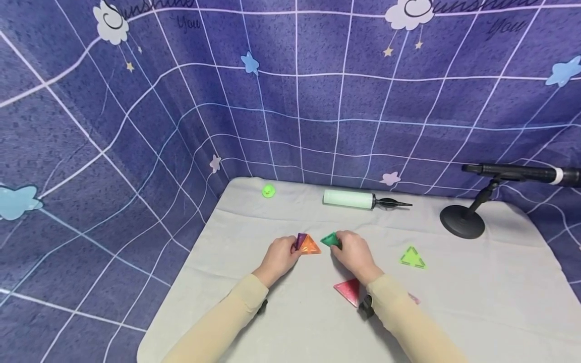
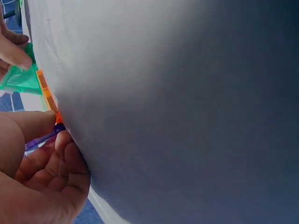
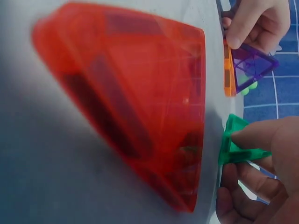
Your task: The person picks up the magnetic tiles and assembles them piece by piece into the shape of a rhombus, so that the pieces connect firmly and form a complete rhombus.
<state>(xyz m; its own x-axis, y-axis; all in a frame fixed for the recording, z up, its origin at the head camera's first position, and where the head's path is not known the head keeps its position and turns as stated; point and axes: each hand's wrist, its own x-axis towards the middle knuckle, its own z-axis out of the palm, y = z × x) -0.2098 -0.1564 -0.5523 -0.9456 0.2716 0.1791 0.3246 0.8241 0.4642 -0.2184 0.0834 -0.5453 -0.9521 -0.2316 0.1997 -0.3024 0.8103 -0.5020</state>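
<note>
My left hand (image 1: 280, 256) pinches a purple translucent triangle tile (image 3: 252, 67) that stands up from the table. Along its foot lies an orange triangle tile (image 1: 310, 246), flat on the cloth, with the left thumb at their shared edge. To the right, a green triangle tile (image 3: 232, 144) is pinched between thumb and fingers of my right hand (image 1: 356, 254). The green tile is tilted, and a small gap parts it from the orange one in the head view. A red triangle tile (image 1: 348, 291) lies nearer me, partly hidden by the right forearm; it looms large in the right wrist view.
A lime-green triangle tile (image 1: 412, 257) lies to the right, and a pinkish piece (image 1: 414, 298) shows beside the right sleeve. Farther back are a pale green hand pump (image 1: 349, 199) and a small round green object (image 1: 268, 190). A black stand (image 1: 462, 222) holds a microphone-like tube (image 1: 522, 173).
</note>
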